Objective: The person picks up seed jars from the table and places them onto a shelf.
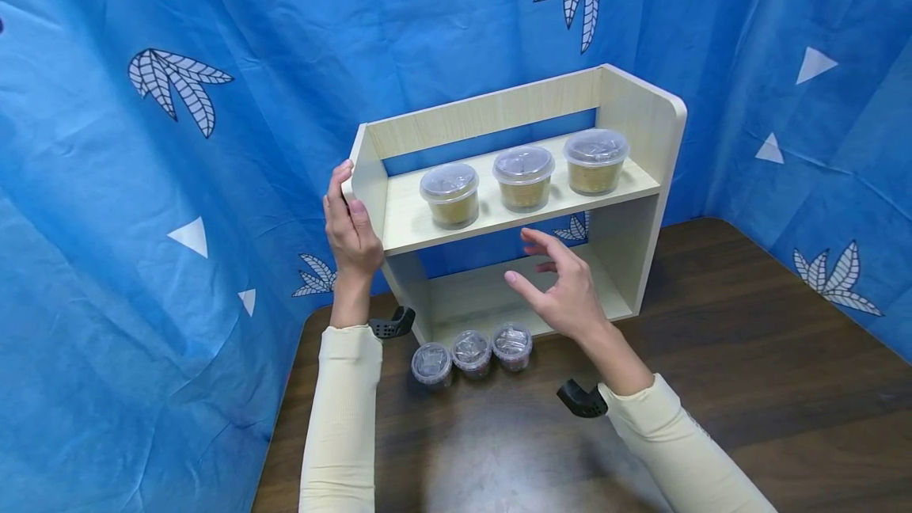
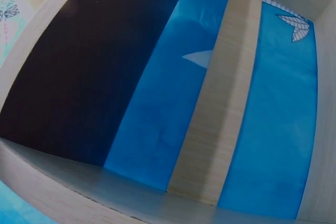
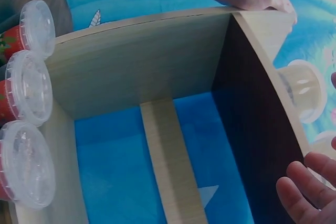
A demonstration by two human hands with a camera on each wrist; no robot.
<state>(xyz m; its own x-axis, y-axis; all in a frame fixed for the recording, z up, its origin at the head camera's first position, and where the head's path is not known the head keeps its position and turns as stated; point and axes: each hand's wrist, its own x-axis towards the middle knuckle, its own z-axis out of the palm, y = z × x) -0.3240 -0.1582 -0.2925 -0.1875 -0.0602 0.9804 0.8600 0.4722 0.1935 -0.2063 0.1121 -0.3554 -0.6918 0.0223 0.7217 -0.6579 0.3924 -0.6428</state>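
My left hand [image 1: 352,240] holds the left side panel of a pale wooden two-tier shelf [image 1: 492,101], its fingers at the panel's edge. In front of the shelf, my right hand [image 1: 566,291] hovers below the upper board, thumb and fingers apart, with nothing between them. Three lidded clear tubs with yellowish contents stand in a row on the upper board: a left tub [image 1: 450,196], a middle tub [image 1: 524,179] and a right tub [image 1: 595,162]. The lower compartment [image 2: 199,129] shows from inside in the left wrist view.
Three smaller lidded cups, a left cup [image 1: 431,364], a middle cup [image 1: 472,352] and a right cup [image 1: 512,345], line up before the shelf's lower left. Their red sides show in the right wrist view. Under everything is a dark wooden table [image 1: 748,402]; blue patterned curtain [image 1: 285,14] hangs behind.
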